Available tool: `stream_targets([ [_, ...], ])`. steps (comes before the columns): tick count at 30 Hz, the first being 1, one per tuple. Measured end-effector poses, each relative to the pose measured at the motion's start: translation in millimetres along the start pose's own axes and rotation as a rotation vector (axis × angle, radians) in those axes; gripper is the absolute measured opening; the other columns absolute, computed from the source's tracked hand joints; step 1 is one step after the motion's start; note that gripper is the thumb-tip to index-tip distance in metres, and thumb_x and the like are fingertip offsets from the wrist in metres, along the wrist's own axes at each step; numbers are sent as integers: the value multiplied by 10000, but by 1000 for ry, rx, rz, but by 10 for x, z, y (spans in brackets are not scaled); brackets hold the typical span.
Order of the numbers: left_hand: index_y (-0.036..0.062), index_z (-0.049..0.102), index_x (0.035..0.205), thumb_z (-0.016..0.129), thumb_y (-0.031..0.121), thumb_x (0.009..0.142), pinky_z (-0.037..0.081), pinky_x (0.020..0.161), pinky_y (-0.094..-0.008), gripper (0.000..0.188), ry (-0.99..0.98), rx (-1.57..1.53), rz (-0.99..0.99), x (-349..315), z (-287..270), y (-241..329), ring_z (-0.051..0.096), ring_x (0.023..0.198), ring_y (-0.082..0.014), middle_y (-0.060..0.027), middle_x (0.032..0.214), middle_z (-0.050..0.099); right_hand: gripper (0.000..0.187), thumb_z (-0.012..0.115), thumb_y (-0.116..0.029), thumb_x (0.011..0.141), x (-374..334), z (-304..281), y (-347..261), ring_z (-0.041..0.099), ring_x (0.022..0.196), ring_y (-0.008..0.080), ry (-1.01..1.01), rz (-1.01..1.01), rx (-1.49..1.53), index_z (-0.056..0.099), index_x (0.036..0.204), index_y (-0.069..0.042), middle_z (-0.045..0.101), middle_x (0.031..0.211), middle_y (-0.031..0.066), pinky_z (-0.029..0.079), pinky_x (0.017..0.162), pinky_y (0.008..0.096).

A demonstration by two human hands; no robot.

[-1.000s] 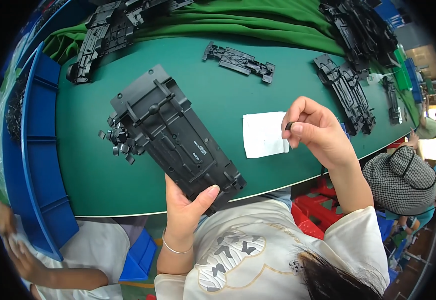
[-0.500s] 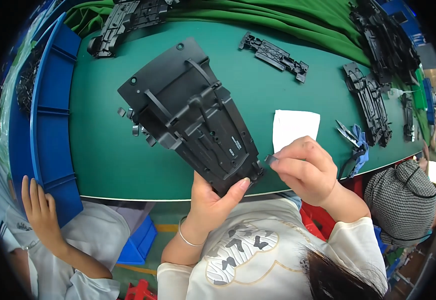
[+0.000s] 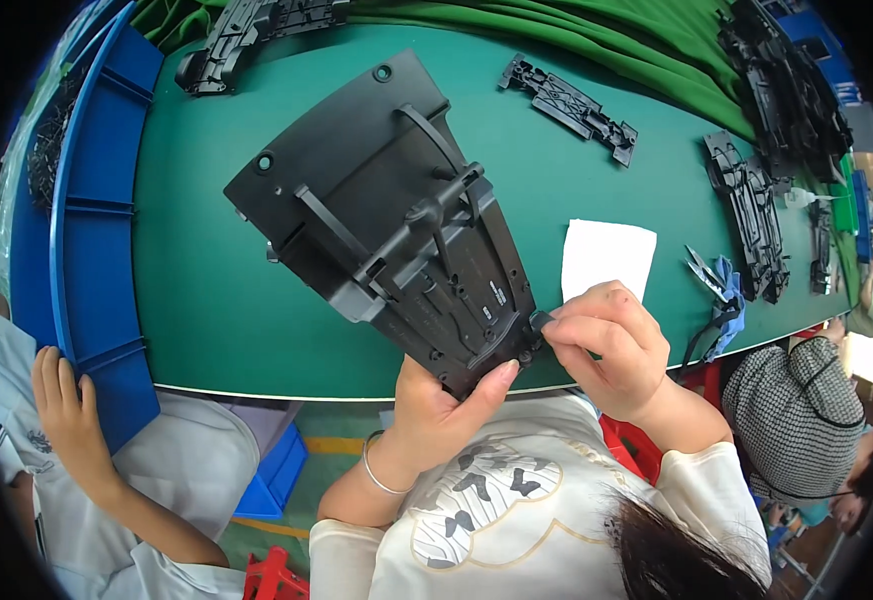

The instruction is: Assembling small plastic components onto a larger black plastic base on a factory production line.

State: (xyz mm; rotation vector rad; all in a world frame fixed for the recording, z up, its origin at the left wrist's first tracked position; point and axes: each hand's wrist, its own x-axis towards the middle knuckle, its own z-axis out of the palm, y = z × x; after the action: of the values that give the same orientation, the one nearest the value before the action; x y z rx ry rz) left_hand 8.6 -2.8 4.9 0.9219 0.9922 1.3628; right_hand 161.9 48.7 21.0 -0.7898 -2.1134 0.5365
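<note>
A long black plastic chassis part [image 3: 357,215], wide and flat at its far end and ribbed toward the near end, is held tilted above the table. My left hand [image 3: 449,405] grips its narrow near end, thumb on top and fingers beneath. Beside that end, my right hand [image 3: 612,345] pinches a small dark piece [image 3: 541,320] between thumb and forefinger. The small piece is at the chassis part's edge; whether they touch I cannot tell.
A white paper sheet [image 3: 609,262] lies beyond my right hand, with pliers [image 3: 705,275] and a blue cloth [image 3: 729,305] to its right. More black parts [image 3: 575,108] lie on the green table [image 3: 197,300]. A blue bin [image 3: 97,250] stands left, near another person's hand [image 3: 69,405].
My right hand has brought the small piece left to the chassis part's edge. The chassis part has tilted, and its far end appears larger and higher in view.
</note>
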Motion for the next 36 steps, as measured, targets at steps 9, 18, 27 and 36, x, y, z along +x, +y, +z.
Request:
stream_targets([
  [9,-16,504,907,582,14,706,401,626,-228,218,15,27,8,-6,10,-22,497,713,-115,-55,828,532,330,604,73,472,-10,-15,3,502,578,209,-1,-6,-18,534,787,9,526,710,92,393,493,282],
  [18,-14,504,901,577,6,706,398,607,-223,210,8,29,-2,1,7,-19,493,697,-110,-51,817,529,320,600,70,467,-1,-5,10,497,577,206,-6,-4,-22,539,776,11,524,705,92,386,492,280],
  [27,-13,516,878,573,-1,702,397,600,-225,185,-4,29,-1,10,2,5,493,688,-110,-49,802,533,324,596,68,461,29,-3,-5,490,576,206,-21,5,-19,536,775,16,519,701,89,387,498,280],
  [36,-19,540,889,571,3,711,395,588,-220,182,16,85,56,-2,32,-9,487,669,-108,-47,794,546,88,567,-14,730,-23,-134,-114,537,604,117,52,471,237,531,808,4,543,722,67,417,511,202],
])
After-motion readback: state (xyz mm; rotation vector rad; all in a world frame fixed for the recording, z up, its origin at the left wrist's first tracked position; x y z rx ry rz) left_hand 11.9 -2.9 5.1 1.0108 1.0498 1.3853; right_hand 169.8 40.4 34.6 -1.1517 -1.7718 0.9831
